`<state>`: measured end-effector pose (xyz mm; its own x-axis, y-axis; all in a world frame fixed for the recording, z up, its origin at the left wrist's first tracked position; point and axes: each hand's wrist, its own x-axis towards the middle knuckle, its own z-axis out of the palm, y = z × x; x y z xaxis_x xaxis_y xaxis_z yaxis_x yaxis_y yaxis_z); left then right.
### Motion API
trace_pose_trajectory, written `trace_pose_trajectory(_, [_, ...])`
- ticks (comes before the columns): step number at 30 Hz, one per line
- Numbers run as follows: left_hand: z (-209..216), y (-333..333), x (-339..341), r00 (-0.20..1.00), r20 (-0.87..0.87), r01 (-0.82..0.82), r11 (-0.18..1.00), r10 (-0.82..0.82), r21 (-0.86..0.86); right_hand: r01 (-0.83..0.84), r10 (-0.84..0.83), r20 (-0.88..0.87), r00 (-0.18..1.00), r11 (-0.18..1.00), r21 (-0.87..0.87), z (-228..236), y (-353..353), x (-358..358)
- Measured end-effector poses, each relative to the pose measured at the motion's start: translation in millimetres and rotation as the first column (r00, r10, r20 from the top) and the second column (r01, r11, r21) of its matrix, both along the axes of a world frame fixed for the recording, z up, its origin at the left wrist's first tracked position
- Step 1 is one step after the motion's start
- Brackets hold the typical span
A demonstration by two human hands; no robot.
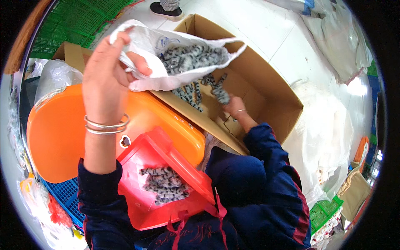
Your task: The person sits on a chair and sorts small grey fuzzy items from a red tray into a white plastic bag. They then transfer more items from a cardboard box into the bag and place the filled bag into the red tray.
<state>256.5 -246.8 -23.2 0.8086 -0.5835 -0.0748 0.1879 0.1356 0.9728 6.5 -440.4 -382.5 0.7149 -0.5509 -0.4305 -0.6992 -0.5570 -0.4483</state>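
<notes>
My left hand (109, 66) is closed on the rim of a white plastic bag (160, 81), holding its mouth open over one end of a cardboard box (266, 75). Fuzzy grey-and-black striped pieces (193, 58) fill the bag. Down inside the box, my right hand (236, 106) grips a striped fuzzy strip (219, 89). More such strips (189, 96) lie in the box beside it, partly hidden under the bag. In front of my body, a red plastic basin (166, 146) holds another pile of striped fuzzy pieces (164, 185).
An orange plastic stool (58, 137) stands at the left, over a blue crate (64, 198). Green crates (75, 27) are at the far left. A person's shoe (166, 10) shows beyond the box. Large translucent bags (318, 133) sit at the right, near a green basket (327, 212).
</notes>
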Motion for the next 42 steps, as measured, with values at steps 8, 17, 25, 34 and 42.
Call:
trace_pose_trajectory(8, [-16.4, -6.1, -16.1, 0.981, -0.061, 0.187, 0.979, -0.183, 0.076, 0.02, -0.406, 0.901, 0.153, 0.913, 0.408, 238.5, -24.6, 30.1])
trace_pose_trajectory(17, [10.4, -0.1, -31.4, 0.944, -0.111, 0.313, 0.95, -0.311, -0.004, -0.495, 0.438, 0.386, 0.812, 0.867, 0.058, 179.5, 50.3, 172.6])
trace_pose_trajectory(25, [-5.6, 22.2, 3.1, 0.995, -0.078, 0.072, 0.996, -0.069, 0.043, -0.465, 0.131, 0.77, 0.625, 0.854, 0.233, 263.0, 20.1, 146.3])
trace_pose_trajectory(34, [1.1, 19.8, 21.5, 0.993, -0.112, 0.018, 0.997, -0.027, -0.078, -0.018, -0.046, 0.239, 0.97, 0.966, 0.257, 214.2, -56.5, 85.7])
trace_pose_trajectory(42, [-23.4, 14.0, 6.8, 0.985, -0.002, 0.167, 0.963, -0.17, 0.211, -0.205, -0.335, 0.65, 0.682, 0.766, 0.609, 300.5, -43.7, 48.8])
